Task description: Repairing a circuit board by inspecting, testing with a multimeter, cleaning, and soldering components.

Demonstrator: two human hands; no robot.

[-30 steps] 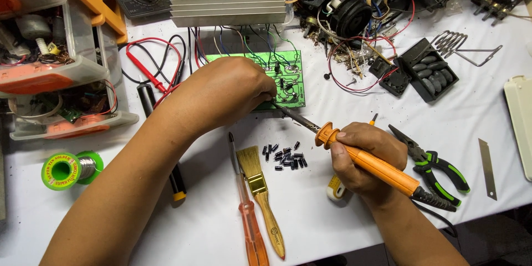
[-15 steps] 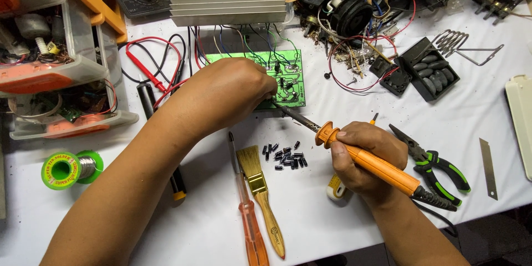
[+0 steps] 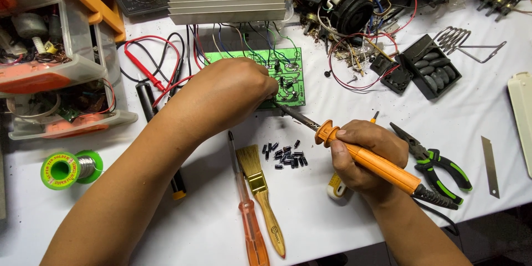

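A green circuit board (image 3: 292,75) with wires lies on the white table, below a ribbed metal heat sink (image 3: 227,4). My left hand (image 3: 233,86) rests on the board's left part, fingers curled at a small component; what they pinch is hidden. My right hand (image 3: 363,152) grips an orange soldering iron (image 3: 366,157), its metal tip pointing up-left to the board's lower edge beside my left fingertips. A small heap of black components (image 3: 285,154) lies just below the board.
A paintbrush (image 3: 260,188) and an orange screwdriver (image 3: 246,210) lie at the front. Green-handled pliers (image 3: 435,160), a blade (image 3: 490,158), a solder spool (image 3: 69,167), red and black probe leads (image 3: 147,69), parts drawers (image 3: 50,55) and tangled electronics (image 3: 354,11) surround the board.
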